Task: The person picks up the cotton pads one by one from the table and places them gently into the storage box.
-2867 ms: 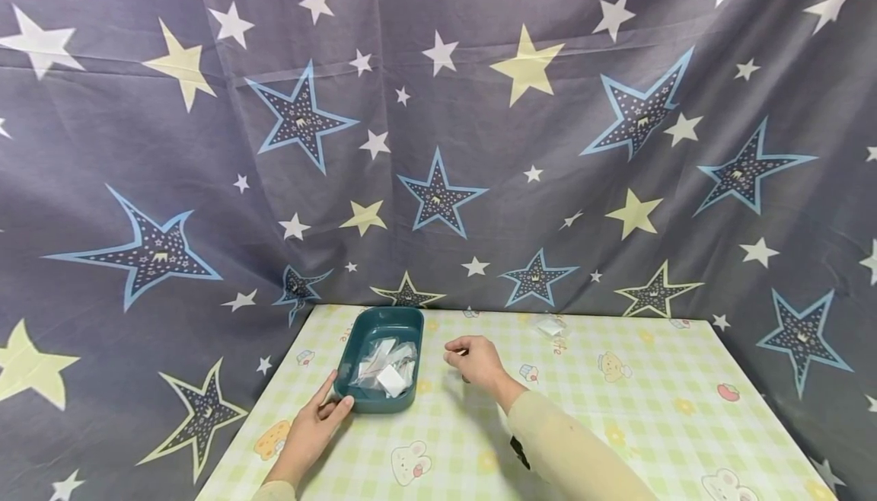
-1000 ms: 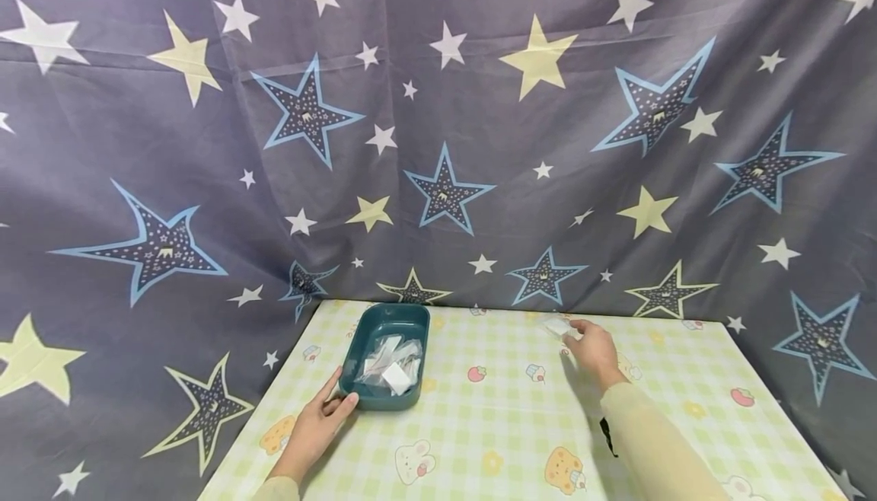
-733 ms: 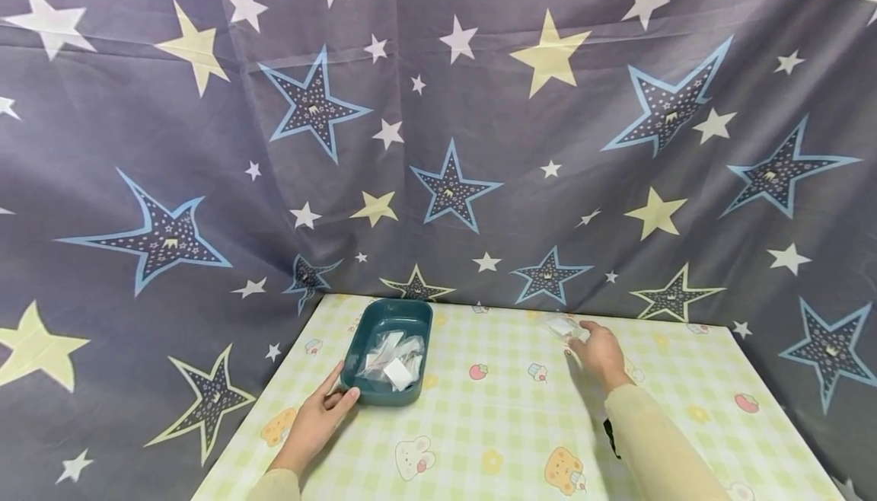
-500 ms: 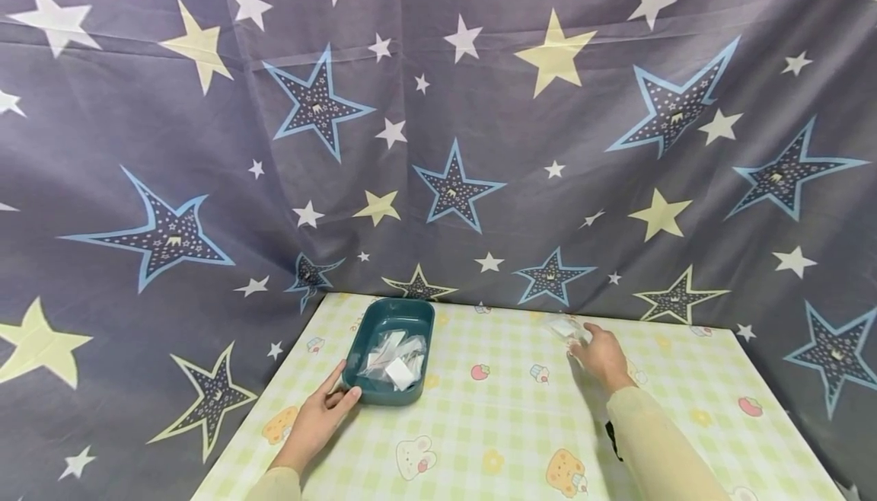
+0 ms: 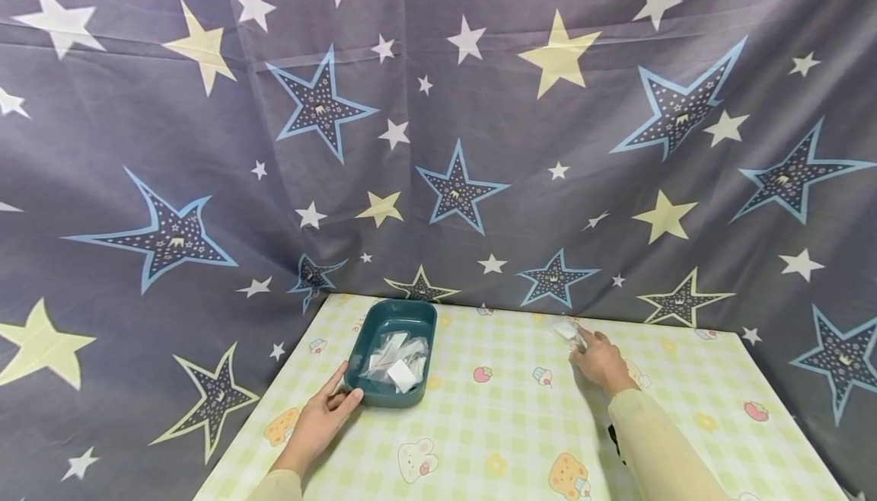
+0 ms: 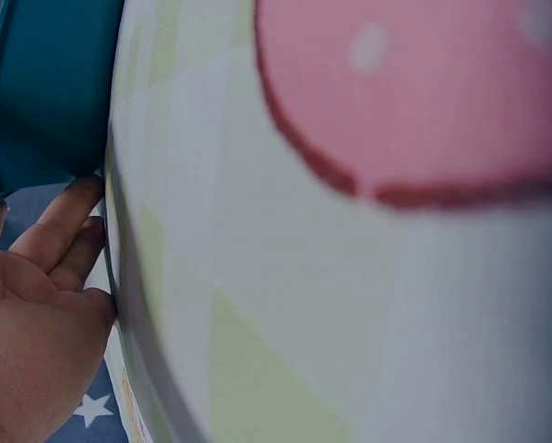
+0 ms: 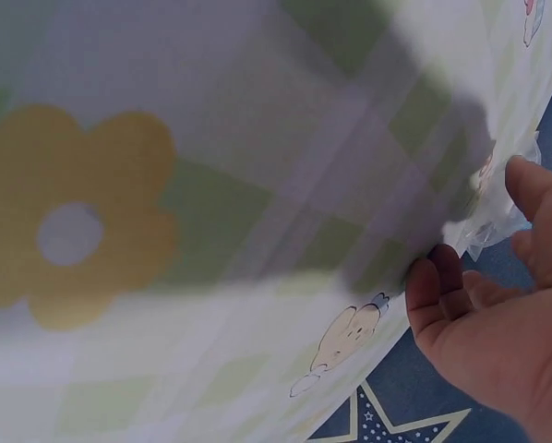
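A teal plastic tray (image 5: pixel 387 398) stands at the left of the table, holding several small clear bags with white pieces in them. My left hand (image 5: pixel 317 422) grips its near left corner, the thumb on the near side and the index finger along the left wall. In the left wrist view the other fingers (image 6: pixel 64 221) bend in at the tray's lower corner. Toward the back of the table, my right hand (image 5: pixel 603 360) pinches the edge of a small clear plastic bag (image 5: pixel 563 328) with something white inside. The right wrist view shows this bag (image 7: pixel 498 217) partly hidden behind the fingers.
The table (image 5: pixel 479 425) has a pale green checked cloth printed with cartoon animals, cakes and strawberries. A dark curtain (image 5: pixel 438 90) with stars hangs right behind its far edge and along both sides.
My right hand has moved right from beside the tray to the small bag at the back, and its fingers have closed on the edge. My left hand keeps its place on the tray.
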Demonstrator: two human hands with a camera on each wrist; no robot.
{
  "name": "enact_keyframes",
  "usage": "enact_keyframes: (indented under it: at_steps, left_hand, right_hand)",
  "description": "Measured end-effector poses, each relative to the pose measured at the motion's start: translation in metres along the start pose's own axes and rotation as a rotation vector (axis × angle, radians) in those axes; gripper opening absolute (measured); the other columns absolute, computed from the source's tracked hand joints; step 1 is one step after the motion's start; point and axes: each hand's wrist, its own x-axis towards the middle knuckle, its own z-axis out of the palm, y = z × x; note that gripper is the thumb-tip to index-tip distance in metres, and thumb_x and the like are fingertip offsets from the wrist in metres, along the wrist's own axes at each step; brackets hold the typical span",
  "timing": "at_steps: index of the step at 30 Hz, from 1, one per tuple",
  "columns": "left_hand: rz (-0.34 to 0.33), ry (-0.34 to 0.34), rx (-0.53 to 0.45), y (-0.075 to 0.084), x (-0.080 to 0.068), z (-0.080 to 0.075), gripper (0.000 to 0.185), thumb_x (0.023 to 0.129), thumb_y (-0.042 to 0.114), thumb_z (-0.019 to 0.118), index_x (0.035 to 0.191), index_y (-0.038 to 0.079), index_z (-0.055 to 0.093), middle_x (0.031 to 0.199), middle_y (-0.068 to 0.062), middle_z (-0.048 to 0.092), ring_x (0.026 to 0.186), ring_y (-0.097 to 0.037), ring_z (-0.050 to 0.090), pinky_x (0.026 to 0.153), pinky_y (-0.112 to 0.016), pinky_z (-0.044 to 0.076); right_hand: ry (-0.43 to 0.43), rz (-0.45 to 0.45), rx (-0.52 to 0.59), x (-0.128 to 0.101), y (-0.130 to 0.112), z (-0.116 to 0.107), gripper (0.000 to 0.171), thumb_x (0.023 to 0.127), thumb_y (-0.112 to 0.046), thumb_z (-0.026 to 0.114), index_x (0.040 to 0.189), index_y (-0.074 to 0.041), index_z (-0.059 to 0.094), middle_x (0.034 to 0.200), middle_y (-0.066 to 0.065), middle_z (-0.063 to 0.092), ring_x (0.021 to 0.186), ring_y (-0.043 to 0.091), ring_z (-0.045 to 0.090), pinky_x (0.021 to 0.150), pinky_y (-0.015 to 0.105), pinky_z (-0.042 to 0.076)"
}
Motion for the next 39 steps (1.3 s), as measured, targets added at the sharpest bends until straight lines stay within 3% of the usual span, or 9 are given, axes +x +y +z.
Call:
enact_keyframes:
  at_steps: [3,7,11,15,20,24,39]
  left_hand:
    - [0.002,0.002,-0.002,0.000,0.000,0.000,0.086,0.100,0.069,0.062,0.171,0.040,0.025,0.159,-0.028,0.052,0.148,-0.043,0.054,0.119,-0.065,0.046]
    - [-0.005,0.003,0.000,-0.001,0.001,0.000,0.088,0.099,0.070,0.062,0.172,0.038,0.025,0.158,-0.028,0.053,0.147,-0.043,0.054,0.118,-0.065,0.046]
    - [-0.010,0.008,-0.010,0.000,0.000,0.001,0.088,0.099,0.070,0.063,0.172,0.038,0.025,0.159,-0.028,0.052,0.146,-0.042,0.055,0.118,-0.064,0.046]
    - [-0.015,0.012,-0.015,0.001,0.000,0.001,0.087,0.099,0.070,0.063,0.171,0.039,0.025,0.159,-0.027,0.052,0.147,-0.041,0.055,0.119,-0.064,0.046]
    - [-0.016,0.007,-0.010,0.001,0.000,0.001,0.087,0.098,0.071,0.063,0.171,0.041,0.025,0.159,-0.027,0.052,0.147,-0.042,0.055,0.119,-0.065,0.045]
    - [-0.011,0.004,-0.008,0.001,0.000,0.000,0.088,0.099,0.071,0.062,0.172,0.039,0.025,0.159,-0.028,0.052,0.147,-0.042,0.055,0.119,-0.066,0.045]
    - [-0.011,0.010,-0.008,-0.003,0.002,0.002,0.088,0.099,0.071,0.062,0.171,0.039,0.025,0.162,-0.027,0.049,0.147,-0.041,0.055,0.118,-0.059,0.049]
  right_hand:
    - [-0.005,-0.005,-0.018,0.000,-0.001,0.000,0.069,0.106,-0.029,0.055,0.167,-0.004,0.033,0.168,0.040,0.024,0.146,0.070,0.032,0.116,0.079,0.038]
    - [0.034,-0.034,-0.033,0.001,-0.001,0.003,0.063,0.105,-0.027,0.058,0.161,-0.003,0.045,0.161,0.035,0.044,0.142,0.065,0.043,0.115,0.074,0.042]
    - [0.096,-0.100,-0.053,0.003,-0.002,0.010,0.053,0.101,-0.027,0.065,0.147,0.000,0.062,0.142,0.031,0.065,0.129,0.058,0.060,0.108,0.069,0.051]
    - [0.140,-0.143,-0.047,0.006,-0.006,0.019,0.045,0.098,-0.030,0.071,0.132,-0.001,0.072,0.124,0.025,0.076,0.114,0.051,0.070,0.097,0.064,0.058]
    - [0.198,-0.153,-0.035,0.005,-0.014,0.030,0.033,0.096,-0.026,0.071,0.120,-0.005,0.079,0.118,0.020,0.080,0.106,0.047,0.074,0.088,0.060,0.061]
    - [0.224,-0.139,-0.023,0.001,-0.019,0.035,0.026,0.096,-0.022,0.070,0.115,-0.007,0.081,0.129,0.022,0.076,0.114,0.049,0.072,0.092,0.061,0.060]
    - [0.245,-0.037,0.041,-0.009,-0.013,0.021,0.026,0.102,-0.024,0.066,0.118,-0.014,0.083,0.134,0.017,0.076,0.119,0.047,0.072,0.091,0.061,0.060]
